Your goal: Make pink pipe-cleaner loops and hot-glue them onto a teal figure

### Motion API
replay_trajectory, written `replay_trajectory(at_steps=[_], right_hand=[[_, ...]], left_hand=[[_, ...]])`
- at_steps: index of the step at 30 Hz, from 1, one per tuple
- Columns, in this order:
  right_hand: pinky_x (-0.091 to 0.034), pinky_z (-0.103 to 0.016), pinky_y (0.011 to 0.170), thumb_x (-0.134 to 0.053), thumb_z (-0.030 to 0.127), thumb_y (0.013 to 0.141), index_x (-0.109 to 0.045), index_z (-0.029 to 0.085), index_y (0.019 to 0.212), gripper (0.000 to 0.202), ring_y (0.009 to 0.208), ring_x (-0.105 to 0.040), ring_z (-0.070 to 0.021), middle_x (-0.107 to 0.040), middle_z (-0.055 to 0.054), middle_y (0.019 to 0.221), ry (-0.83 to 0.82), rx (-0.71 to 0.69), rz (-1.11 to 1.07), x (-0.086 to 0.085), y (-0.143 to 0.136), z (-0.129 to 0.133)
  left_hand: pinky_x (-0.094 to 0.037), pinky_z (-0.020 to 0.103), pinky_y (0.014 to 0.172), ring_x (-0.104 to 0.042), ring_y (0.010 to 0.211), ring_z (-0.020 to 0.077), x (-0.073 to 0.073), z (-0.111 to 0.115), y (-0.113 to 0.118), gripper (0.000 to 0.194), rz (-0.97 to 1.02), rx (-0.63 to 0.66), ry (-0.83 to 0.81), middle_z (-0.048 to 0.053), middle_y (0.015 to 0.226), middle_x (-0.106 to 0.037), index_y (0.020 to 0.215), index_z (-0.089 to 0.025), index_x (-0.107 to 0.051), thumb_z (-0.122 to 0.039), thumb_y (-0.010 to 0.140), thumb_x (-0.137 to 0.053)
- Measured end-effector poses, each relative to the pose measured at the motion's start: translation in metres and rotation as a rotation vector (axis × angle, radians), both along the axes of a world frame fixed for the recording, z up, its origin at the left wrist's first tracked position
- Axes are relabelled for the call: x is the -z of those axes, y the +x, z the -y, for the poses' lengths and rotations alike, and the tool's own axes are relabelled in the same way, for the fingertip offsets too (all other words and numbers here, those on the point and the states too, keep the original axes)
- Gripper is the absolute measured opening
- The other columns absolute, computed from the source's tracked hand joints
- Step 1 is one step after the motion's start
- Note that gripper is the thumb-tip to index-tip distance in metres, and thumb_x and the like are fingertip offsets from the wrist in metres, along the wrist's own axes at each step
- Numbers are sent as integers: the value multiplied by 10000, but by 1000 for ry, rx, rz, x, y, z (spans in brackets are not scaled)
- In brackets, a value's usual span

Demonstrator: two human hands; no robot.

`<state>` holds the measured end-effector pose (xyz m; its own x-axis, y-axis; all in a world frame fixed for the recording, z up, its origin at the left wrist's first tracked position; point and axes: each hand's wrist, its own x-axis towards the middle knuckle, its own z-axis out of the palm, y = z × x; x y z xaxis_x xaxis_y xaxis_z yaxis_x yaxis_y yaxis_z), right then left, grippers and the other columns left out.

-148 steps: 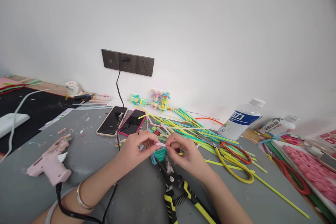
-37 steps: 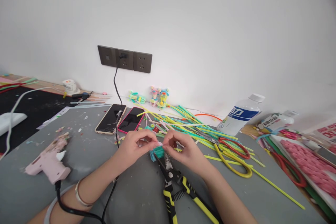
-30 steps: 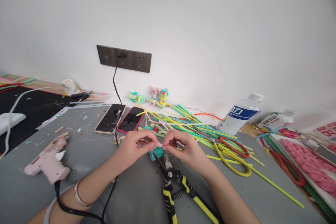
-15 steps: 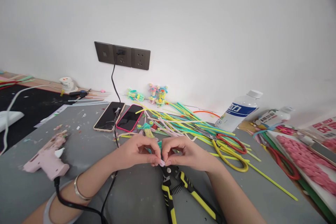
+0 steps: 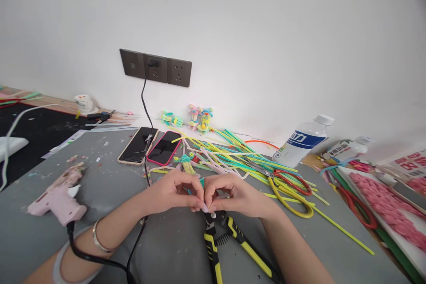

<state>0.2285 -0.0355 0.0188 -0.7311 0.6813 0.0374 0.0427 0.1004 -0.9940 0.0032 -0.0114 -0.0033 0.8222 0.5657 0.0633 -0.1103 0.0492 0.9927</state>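
Note:
My left hand [image 5: 178, 191] and my right hand [image 5: 229, 193] meet at the lower middle of the view. Between their fingertips they pinch a small pale lilac piece [image 5: 205, 208], mostly covered by the fingers. Just below lie the yellow-and-black pliers [image 5: 213, 253], handles spread toward me, their jaws partly hidden by my hands. A small yellow-and-teal figure [image 5: 188, 165] made of fuzzy stems lies right behind my left hand. Many coloured fuzzy stems [image 5: 229, 153] spread out beyond both hands.
A pink glue gun [image 5: 60, 199] with a black cord lies left. Two phones [image 5: 138, 145] [image 5: 164, 147] rest behind my left hand. Scissors [image 5: 294, 197] with red and yellow handles lie among the stems. A bottle [image 5: 301, 140] and small figures [image 5: 199, 119] stand near the wall.
The lilac piece has tilted slightly between my fingertips, which have stayed pinched together. The whole view has shifted very slightly; the objects on the table lie as before.

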Motion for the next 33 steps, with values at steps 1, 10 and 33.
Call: replay_trajectory(at_steps=[1,10,33], right_hand=[[-463,-242,651,-725,281,880,-724,147,832,143,720,-581,-129,-634,-42,838,5,-2,-1,0,0,0],[-428,-245,655,-740,288,866,-719,166,806,137,700,-547,-128,-625,-19,787,107,179,-7,5,2,-5],[-406,-282,654,-611,301,911,-637,193,819,144,712,-522,-162,-611,-29,782,340,516,117,11,-11,-6]], left_hand=[[-515,195,664,-634,674,96,0,0,0,102,-10,-3,-6,20,788,-705,832,-159,-748,-260,838,-760],[-521,236,663,-624,655,115,-3,-6,-1,177,-126,-114,0,20,778,-686,830,-149,-684,-301,802,-768],[-406,220,471,-518,525,119,-6,-15,-7,359,-391,-462,323,6,704,-589,819,-150,-664,-464,922,-524]])
